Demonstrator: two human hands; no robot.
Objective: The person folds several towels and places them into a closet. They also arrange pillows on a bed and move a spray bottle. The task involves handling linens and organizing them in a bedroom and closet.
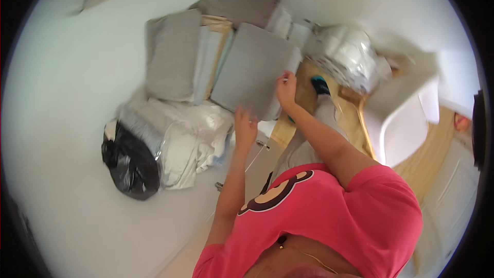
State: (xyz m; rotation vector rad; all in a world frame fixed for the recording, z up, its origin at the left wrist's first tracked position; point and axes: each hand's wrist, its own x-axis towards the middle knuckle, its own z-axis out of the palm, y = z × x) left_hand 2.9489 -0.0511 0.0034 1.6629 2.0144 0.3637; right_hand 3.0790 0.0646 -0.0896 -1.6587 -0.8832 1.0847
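A flat grey fabric-covered piece (pixel 256 65), perhaps a folded textile or soft box, leans at a tilt in front of me. At its lower edge is my left hand (pixel 246 129), slightly blurred, with thumb and fingers apart. My right hand (pixel 286 89) is at its right edge with curled fingers; whether they grip the edge is unclear, and a small white spot shows at the fingertips. To the left stands another grey fabric piece (pixel 173 56), with pale and tan folded layers (pixel 212 58) between the two. A darker grey fabric piece (pixel 247 5) lies behind them.
Clear-wrapped white textiles (pixel 185 139) and a knotted black plastic bag (pixel 132 166) lie on the white surface (pixel 77 104). Metal hinges (pixel 262 144) sit along its edge. At right are a shiny plastic-wrapped bundle (pixel 343 52), a white chair (pixel 401 131) with wooden legs and the wood floor (pixel 436 158).
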